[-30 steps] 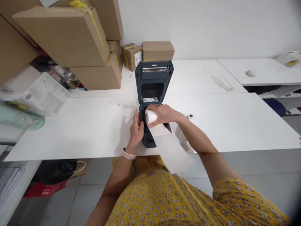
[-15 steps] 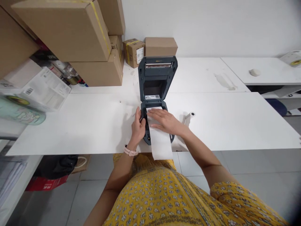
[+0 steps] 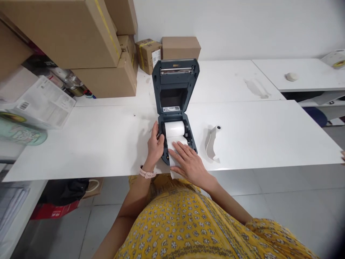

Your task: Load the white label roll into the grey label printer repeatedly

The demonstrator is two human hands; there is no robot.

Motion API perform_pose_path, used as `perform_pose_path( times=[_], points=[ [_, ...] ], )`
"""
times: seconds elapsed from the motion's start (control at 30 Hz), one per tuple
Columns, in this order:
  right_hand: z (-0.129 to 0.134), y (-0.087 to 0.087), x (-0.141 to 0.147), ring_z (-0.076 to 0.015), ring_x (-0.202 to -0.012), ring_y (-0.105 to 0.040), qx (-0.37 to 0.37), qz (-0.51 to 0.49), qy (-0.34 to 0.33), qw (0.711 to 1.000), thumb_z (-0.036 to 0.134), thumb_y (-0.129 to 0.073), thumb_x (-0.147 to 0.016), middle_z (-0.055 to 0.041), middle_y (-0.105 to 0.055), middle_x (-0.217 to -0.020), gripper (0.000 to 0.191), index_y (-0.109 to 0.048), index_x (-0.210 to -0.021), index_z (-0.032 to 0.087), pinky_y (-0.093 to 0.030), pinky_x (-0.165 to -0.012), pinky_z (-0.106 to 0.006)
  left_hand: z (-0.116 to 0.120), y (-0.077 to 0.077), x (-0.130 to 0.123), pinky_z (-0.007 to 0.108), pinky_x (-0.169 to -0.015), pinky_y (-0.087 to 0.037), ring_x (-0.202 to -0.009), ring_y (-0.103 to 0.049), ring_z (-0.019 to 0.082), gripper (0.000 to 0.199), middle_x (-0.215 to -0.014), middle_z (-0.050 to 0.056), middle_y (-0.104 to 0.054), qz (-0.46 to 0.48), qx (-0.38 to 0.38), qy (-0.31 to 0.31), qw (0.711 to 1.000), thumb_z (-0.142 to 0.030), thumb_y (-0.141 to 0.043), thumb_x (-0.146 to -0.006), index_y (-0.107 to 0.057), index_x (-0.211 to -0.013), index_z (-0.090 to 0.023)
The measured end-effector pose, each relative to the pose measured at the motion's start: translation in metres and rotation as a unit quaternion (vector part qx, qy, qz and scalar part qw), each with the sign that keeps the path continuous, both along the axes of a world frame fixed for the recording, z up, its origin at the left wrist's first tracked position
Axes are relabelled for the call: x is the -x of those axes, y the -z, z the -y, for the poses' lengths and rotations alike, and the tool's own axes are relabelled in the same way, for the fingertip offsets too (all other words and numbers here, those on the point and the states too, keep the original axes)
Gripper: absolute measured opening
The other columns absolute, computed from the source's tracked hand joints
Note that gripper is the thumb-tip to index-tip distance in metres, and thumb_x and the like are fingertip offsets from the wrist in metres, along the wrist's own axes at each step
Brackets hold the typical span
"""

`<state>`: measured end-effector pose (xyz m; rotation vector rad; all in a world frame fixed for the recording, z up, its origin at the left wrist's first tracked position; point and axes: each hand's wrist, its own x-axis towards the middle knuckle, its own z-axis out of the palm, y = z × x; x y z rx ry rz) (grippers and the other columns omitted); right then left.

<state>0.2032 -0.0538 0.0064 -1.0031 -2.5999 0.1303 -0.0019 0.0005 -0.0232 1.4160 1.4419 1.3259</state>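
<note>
A dark grey label printer (image 3: 176,83) stands near the table's front edge with its lid raised. Inside its base lies a white paper roll (image 3: 174,128), whose loose paper strip (image 3: 174,143) runs forward over the printer's front. My right hand (image 3: 188,162) lies flat on that strip, fingers stretched out and partly covering it. Against the printer's left side, my left hand (image 3: 155,145) grips the edge of the base, thumb near the rim; some of its fingers are hidden. A small core with a curl of torn white paper (image 3: 211,142) rests to the right.
Cardboard boxes (image 3: 105,81) are stacked at the back left, and a smaller brown box (image 3: 181,48) stands behind the printer. A white carton (image 3: 44,104) and a mint-green cylinder (image 3: 24,131) sit at the left. The white table (image 3: 256,136) ends close to my body.
My right hand has slid toward me along the paper strip, uncovering the roll in the printer. My left hand stays at the printer's side. The view has shifted slightly.
</note>
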Motion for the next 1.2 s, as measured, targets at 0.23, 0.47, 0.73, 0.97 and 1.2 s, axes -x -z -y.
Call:
perform_pose_path(
  times=[0.23,0.47,0.73,0.97,1.2],
  points=[
    [-0.003,0.001,0.001,-0.0321,-0.163,-0.026,0.032,0.006,-0.005,0.999,0.051,-0.056,-0.105,-0.0137,-0.033,-0.173,0.072,-0.033,-0.166,0.022,-0.036,-0.128,-0.058,-0.001,-0.005,-0.002,0.053,-0.129,-0.035,-0.158,-0.039,0.031,0.076,-0.171,0.012,-0.039,0.040,0.023,-0.008,0.999,-0.064,-0.056,-0.098,-0.031,-0.163,-0.033],
    [0.005,-0.039,-0.018,-0.0308,-0.156,-0.042,0.186,-0.079,-0.098,0.974,0.053,-0.063,-0.101,-0.0081,-0.048,-0.165,0.055,-0.059,-0.151,0.031,-0.047,-0.122,-0.058,0.055,-0.029,-0.023,0.053,-0.130,-0.034,-0.163,-0.028,0.034,0.094,-0.178,0.009,-0.024,0.097,0.134,0.011,0.986,-0.058,-0.072,-0.091,-0.021,-0.167,-0.035],
    [-0.142,-0.103,-0.029,-0.0292,-0.149,-0.053,0.065,-0.396,0.086,0.912,0.069,-0.049,-0.102,-0.0051,-0.058,-0.158,0.062,-0.056,-0.152,0.033,-0.047,-0.121,-0.053,0.085,-0.021,-0.026,0.051,-0.123,-0.047,-0.157,-0.039,0.037,0.110,-0.174,0.014,-0.034,0.159,0.168,0.047,0.972,-0.054,-0.079,-0.085,-0.012,-0.169,-0.031],
    [-0.222,-0.137,0.015,-0.0213,-0.153,-0.046,0.121,-0.420,0.077,0.896,0.080,-0.005,-0.101,0.0001,-0.053,-0.161,0.086,-0.049,-0.152,0.027,-0.037,-0.127,-0.037,0.090,-0.021,-0.025,0.052,-0.127,-0.041,-0.158,-0.038,0.034,0.107,-0.176,0.013,-0.029,0.165,0.153,0.063,0.972,-0.053,-0.078,-0.087,-0.013,-0.169,-0.033],
    [-0.083,-0.090,-0.020,-0.0295,-0.143,-0.054,0.089,-0.366,0.072,0.923,0.061,-0.030,-0.108,-0.0025,-0.066,-0.144,0.050,-0.067,-0.130,0.035,-0.042,-0.124,-0.055,0.092,-0.002,-0.024,0.051,-0.132,-0.030,-0.163,-0.026,0.032,0.114,-0.179,0.013,-0.017,0.150,0.141,0.059,0.977,-0.056,-0.079,-0.085,-0.006,-0.169,-0.034]
  ],
)
